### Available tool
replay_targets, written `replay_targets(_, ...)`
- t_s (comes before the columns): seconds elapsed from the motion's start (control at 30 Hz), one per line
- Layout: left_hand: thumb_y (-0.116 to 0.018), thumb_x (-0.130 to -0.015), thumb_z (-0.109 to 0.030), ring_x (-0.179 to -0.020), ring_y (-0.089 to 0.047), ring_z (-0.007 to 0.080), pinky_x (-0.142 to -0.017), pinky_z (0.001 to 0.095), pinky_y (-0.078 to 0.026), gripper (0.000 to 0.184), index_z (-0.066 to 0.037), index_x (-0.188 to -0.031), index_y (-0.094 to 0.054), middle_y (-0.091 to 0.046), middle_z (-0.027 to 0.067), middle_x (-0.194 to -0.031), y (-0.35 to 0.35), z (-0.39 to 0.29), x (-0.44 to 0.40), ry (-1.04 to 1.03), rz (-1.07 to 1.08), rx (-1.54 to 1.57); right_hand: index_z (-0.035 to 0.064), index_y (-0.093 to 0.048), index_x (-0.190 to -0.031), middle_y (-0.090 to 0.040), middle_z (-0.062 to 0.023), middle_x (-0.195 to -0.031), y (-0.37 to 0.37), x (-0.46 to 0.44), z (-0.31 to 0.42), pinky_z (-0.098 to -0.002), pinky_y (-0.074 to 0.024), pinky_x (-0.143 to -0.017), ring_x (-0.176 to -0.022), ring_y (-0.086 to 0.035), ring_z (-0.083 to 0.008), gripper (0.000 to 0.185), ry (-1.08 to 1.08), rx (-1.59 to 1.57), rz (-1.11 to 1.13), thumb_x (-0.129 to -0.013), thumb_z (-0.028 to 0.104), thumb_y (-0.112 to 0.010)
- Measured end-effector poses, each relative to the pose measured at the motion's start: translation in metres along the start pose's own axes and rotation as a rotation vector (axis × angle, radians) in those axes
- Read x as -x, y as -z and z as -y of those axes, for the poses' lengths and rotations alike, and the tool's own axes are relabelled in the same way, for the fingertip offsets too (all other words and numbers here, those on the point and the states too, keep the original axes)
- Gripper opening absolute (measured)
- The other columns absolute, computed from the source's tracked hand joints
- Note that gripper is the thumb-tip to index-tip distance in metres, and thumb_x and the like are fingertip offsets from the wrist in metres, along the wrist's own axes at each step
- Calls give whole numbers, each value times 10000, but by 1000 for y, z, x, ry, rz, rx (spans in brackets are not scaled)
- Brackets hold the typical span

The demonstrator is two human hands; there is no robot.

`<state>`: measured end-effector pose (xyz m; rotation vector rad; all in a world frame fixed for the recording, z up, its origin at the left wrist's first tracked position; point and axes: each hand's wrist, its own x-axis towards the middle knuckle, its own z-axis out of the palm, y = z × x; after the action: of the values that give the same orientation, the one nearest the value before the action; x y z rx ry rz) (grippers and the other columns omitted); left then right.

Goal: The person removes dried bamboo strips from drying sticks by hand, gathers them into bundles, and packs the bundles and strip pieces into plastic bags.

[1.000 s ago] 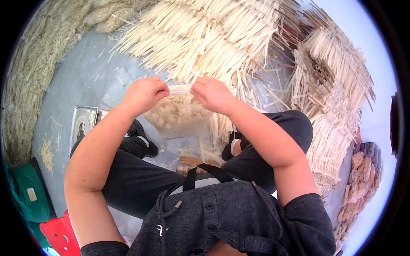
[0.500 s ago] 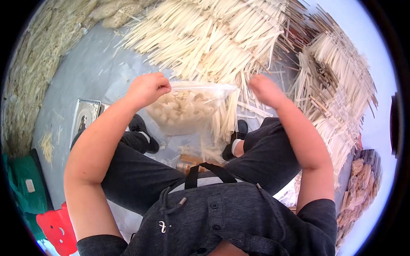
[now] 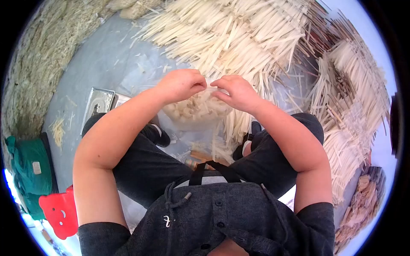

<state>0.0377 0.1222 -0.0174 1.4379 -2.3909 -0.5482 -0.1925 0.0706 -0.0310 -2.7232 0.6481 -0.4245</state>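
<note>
A clear plastic bag (image 3: 194, 115) filled with pale, short curled pieces hangs between my knees. My left hand (image 3: 181, 85) pinches its top edge, fingertips pressed together. Close beside it, my right hand (image 3: 237, 91) is at the bag's upper edge, thumb and forefinger apart. Both hands hide most of the bag's opening. I cannot make out whether the right fingertips touch the plastic.
Long pale wooden strips (image 3: 230, 38) are piled ahead and to the right. A metal tray (image 3: 99, 102) lies left of my leg. Rough fibrous material (image 3: 38, 77) lines the left side. A green bag (image 3: 32, 175) and a red stool (image 3: 60, 211) stand lower left.
My right hand has moved left, from apart beside the bag to close by my left hand. The left hand keeps its pinch on the bag edge. The view has shifted slightly.
</note>
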Motion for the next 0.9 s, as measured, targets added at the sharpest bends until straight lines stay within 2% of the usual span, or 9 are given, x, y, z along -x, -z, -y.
replay_targets(0.07,-640,-842,-180,-861,-616,269,-735,370,-493,132,-102,-942,-673,-634,66,-880,0,4,0,-49,-23,24,70,-657,-965,-627,-107,-913,-5,-4,-1,-399,-473,-770,-898,-582,-307,192,-40,-61,51,-859,227,-631)
replay_targets(0.13,-630,-847,-194,-863,-612,282,-728,383,-495,131,-107,-933,-679,-636,69,-892,2,9,3,-101,-51,116,57,-638,-890,-599,-93,-839,-3,-7,3,-405,-470,-722,-849,-572,-301,128,53,-21,-35,-854,179,-617)
replay_targets(0.47,-632,-859,-97,-841,-611,267,-732,363,-491,171,-74,-1018,-690,-635,91,-889,22,52,55,-70,-36,-13,50,-627,-874,-582,-89,-815,0,-4,2,-394,-476,-706,-813,-567,-301,115,58,-52,-61,-862,163,-608)
replay_targets(0.53,-621,-866,-70,-839,-612,250,-732,353,-490,158,-58,-1009,-688,-640,95,-895,32,63,75,45,-33,57,55,-630,-851,-577,-90,-804,0,-4,1,-413,-476,-726,-836,-575,-303,129,47,-77,-60,-857,179,-597)
replay_targets(0.67,-621,-869,-63,-842,-614,246,-737,347,-491,149,-53,-1000,-691,-641,95,-890,49,74,107,97,-84,42,55,-633,-856,-582,-89,-805,1,-7,4,-407,-478,-718,-832,-577,-301,134,75,-75,-53,-859,184,-596)
replay_targets(0.77,-634,-861,-121,-876,-606,280,-766,349,-493,151,-97,-995,-700,-648,88,-918,56,90,127,231,-98,-13,58,-638,-859,-589,-87,-805,2,-9,6,-404,-480,-714,-826,-579,-300,136,94,-53,-65,-860,189,-598)
replay_targets(0.83,-655,-847,-132,-920,-617,255,-786,334,-496,182,-107,-1022,-701,-661,97,-948,55,109,138,499,-4,-212,59,-637,-850,-590,-90,-796,4,-8,7,-404,-478,-714,-824,-579,-299,137,46,-41,-50,-862,189,-596)
replay_targets(0.87,-655,-847,-132,-920,-617,255,-786,334,-496,182,-107,-1022,-701,-661,97,-948,49,124,145,501,-10,-214,59,-637,-850,-590,-90,-796,3,-8,5,-404,-478,-714,-824,-579,-299,137,52,-38,-51,-862,189,-596)
replay_targets(0.9,-651,-862,-142,-903,-618,219,-785,324,-492,184,-96,-1035,-697,-666,82,-936,45,126,147,626,5,-42,60,-638,-843,-589,-92,-789,2,-8,3,-403,-477,-711,-818,-579,-300,127,30,-65,-66,-856,180,-599)
